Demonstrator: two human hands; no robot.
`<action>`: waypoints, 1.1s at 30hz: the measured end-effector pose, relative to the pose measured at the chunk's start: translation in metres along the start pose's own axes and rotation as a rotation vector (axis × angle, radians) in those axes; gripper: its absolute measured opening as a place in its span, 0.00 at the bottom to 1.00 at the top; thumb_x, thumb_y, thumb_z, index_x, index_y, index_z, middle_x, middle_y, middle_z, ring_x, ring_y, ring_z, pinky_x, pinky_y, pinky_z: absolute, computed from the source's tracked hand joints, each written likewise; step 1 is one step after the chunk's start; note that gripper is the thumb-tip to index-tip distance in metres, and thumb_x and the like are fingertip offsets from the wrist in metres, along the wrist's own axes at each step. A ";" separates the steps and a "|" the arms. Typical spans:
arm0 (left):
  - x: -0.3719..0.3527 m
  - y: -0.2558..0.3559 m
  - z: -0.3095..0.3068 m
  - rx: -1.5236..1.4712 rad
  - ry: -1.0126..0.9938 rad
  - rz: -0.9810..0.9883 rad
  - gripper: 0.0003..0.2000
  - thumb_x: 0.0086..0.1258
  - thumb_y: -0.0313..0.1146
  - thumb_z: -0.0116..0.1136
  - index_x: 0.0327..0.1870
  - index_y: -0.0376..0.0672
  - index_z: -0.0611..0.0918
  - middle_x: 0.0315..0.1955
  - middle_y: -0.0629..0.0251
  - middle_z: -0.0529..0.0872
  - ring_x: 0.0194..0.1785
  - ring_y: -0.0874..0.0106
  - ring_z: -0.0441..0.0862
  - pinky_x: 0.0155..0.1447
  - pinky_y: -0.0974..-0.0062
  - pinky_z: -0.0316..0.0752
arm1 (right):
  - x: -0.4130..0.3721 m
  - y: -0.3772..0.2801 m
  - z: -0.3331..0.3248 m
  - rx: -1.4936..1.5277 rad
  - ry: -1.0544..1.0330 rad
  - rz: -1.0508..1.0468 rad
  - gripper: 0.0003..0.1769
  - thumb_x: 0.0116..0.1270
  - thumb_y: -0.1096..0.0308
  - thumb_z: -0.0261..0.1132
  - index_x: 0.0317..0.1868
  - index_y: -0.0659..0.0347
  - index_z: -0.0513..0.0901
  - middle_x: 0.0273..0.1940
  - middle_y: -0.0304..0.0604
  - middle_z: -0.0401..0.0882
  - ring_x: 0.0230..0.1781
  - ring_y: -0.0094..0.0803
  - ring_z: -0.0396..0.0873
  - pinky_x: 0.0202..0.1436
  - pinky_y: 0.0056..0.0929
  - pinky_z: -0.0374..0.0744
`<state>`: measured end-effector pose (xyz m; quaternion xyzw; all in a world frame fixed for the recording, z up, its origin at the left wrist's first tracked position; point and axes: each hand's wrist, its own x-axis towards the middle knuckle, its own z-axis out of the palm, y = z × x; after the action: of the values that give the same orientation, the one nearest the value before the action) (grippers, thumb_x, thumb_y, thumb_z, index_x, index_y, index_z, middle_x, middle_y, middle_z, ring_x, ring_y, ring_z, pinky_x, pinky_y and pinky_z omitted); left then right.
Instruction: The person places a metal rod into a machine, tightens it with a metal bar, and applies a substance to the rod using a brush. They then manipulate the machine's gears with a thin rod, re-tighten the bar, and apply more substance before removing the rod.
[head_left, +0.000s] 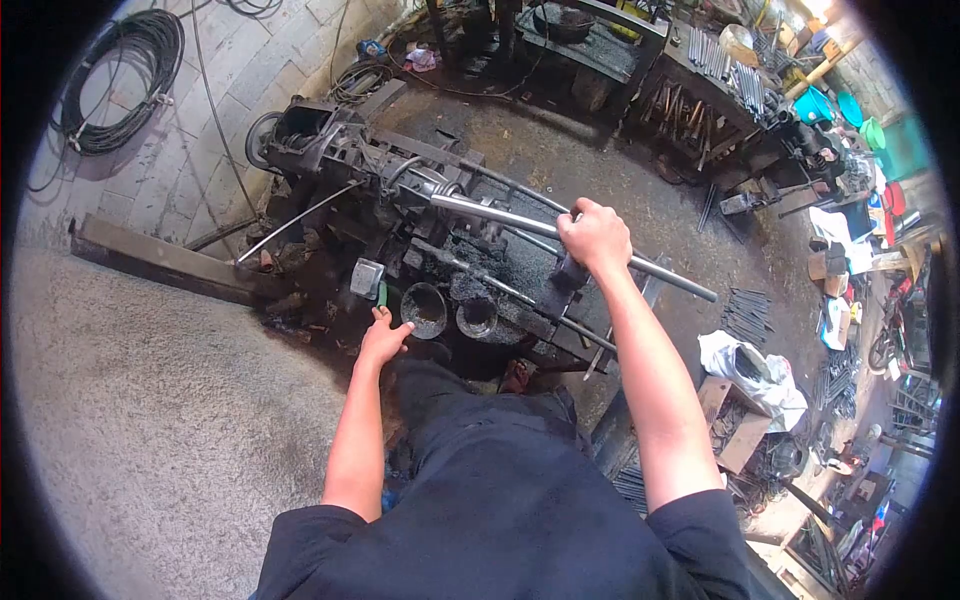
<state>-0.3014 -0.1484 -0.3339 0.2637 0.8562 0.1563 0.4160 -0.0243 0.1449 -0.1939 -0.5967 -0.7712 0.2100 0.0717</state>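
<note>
From where I stand, the long metal bar (485, 210) runs slantwise across the person's front, one end up by the machine (335, 145), the other reaching out to the right and nearer the body. The right hand (597, 240) has its grip closed around it from above, partway along, with a length showing on either side; that hand is plainly the nearer one. The left hand (383, 342) is lower and well apart from the bar, thumb spread wide, fingertips at the lower end of a green piece (382, 293) beside a grey block (367, 279); I can't tell whether that grip pinches the green piece or merely touches it. Just right of the left hand sit two round bowls, one (441, 298) beside the other (476, 334), holding what may be dark metal shavings, though the view is murky there.
</note>
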 end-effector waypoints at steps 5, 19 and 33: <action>-0.006 0.009 -0.003 0.021 -0.019 -0.038 0.47 0.66 0.50 0.61 0.77 0.30 0.50 0.77 0.40 0.45 0.35 0.66 0.90 0.57 0.69 0.79 | -0.002 0.002 0.004 0.014 0.037 0.016 0.20 0.57 0.53 0.60 0.44 0.53 0.88 0.40 0.55 0.86 0.46 0.52 0.85 0.53 0.47 0.82; -0.004 0.005 -0.002 0.053 -0.012 -0.010 0.47 0.66 0.51 0.60 0.77 0.29 0.51 0.77 0.37 0.46 0.38 0.64 0.90 0.60 0.69 0.77 | -0.002 0.000 0.004 -0.004 0.032 -0.004 0.21 0.59 0.52 0.59 0.41 0.59 0.86 0.40 0.58 0.86 0.46 0.55 0.84 0.52 0.50 0.81; 0.003 -0.002 -0.001 0.170 -0.002 0.010 0.51 0.62 0.56 0.61 0.75 0.25 0.52 0.75 0.33 0.46 0.66 0.50 0.76 0.71 0.65 0.67 | -0.005 -0.004 0.004 -0.027 0.076 -0.013 0.21 0.60 0.50 0.60 0.38 0.60 0.85 0.37 0.58 0.86 0.43 0.55 0.85 0.49 0.50 0.82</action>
<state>-0.3043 -0.1485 -0.3365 0.3026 0.8645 0.0848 0.3922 -0.0281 0.1380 -0.1949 -0.6000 -0.7746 0.1764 0.0943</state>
